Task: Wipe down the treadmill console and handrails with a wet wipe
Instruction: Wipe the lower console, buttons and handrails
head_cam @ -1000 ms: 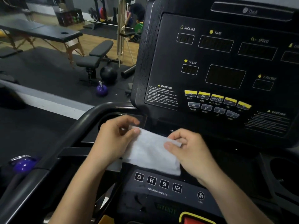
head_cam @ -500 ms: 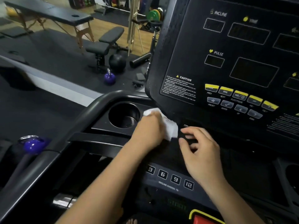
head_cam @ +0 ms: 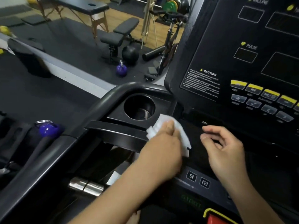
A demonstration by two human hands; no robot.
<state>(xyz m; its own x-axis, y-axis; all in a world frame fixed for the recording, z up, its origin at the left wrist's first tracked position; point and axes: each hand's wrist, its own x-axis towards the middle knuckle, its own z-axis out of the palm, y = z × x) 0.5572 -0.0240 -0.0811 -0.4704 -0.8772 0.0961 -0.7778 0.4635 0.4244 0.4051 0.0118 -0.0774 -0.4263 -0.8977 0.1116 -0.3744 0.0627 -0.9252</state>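
- The treadmill console (head_cam: 215,50) stands tall on the right, its screens dark, with yellow buttons along the bottom.
- The black handrail (head_cam: 103,101) curves down along the left side.
- The left hand (head_cam: 163,152) lies on the ledge under the console, fingers curled over the wet wipe and pressing it down.
- The right hand (head_cam: 226,152) hovers just beside it, fingers loosely bent, holding nothing.
- The wet wipe (head_cam: 161,123) is white and bunched, right by the cup holder (head_cam: 129,101).
- A purple kettlebell (head_cam: 121,71) sits on the floor beyond.
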